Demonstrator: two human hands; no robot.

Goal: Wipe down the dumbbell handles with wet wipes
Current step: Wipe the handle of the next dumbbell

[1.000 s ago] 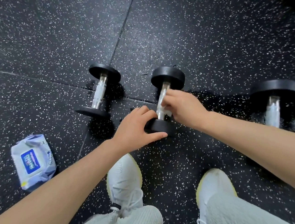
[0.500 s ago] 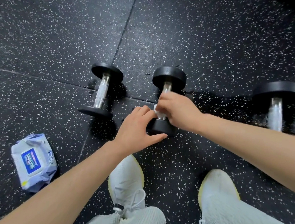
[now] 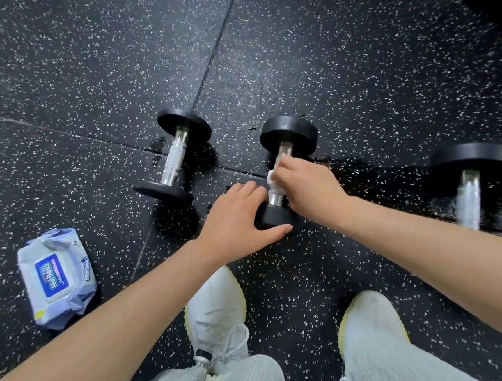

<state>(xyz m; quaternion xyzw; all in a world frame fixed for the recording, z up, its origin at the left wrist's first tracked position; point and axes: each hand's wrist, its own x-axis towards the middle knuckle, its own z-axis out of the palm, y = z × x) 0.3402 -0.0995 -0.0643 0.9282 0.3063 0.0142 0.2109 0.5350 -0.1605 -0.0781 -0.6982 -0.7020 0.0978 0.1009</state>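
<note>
Three black dumbbells with chrome handles lie on the floor. My right hand [image 3: 306, 187] wraps a white wet wipe [image 3: 272, 178] around the handle of the middle dumbbell [image 3: 289, 134]. My left hand [image 3: 238, 216] grips that dumbbell's near weight head, fingers on its left side and thumb along its front. The left dumbbell [image 3: 175, 153] lies untouched beside it. A third dumbbell [image 3: 470, 185] lies at the far right, partly blurred.
A pack of wet wipes [image 3: 55, 275] with a blue label lies on the black speckled rubber floor [image 3: 103, 56] at the lower left. My two white shoes [image 3: 218, 306] and pale trouser legs fill the bottom of the view, just behind the dumbbells.
My right hand with the wipe has slid along the middle dumbbell's handle, toward the near end and partway back. My left hand has kept its hold on the near weight head.
</note>
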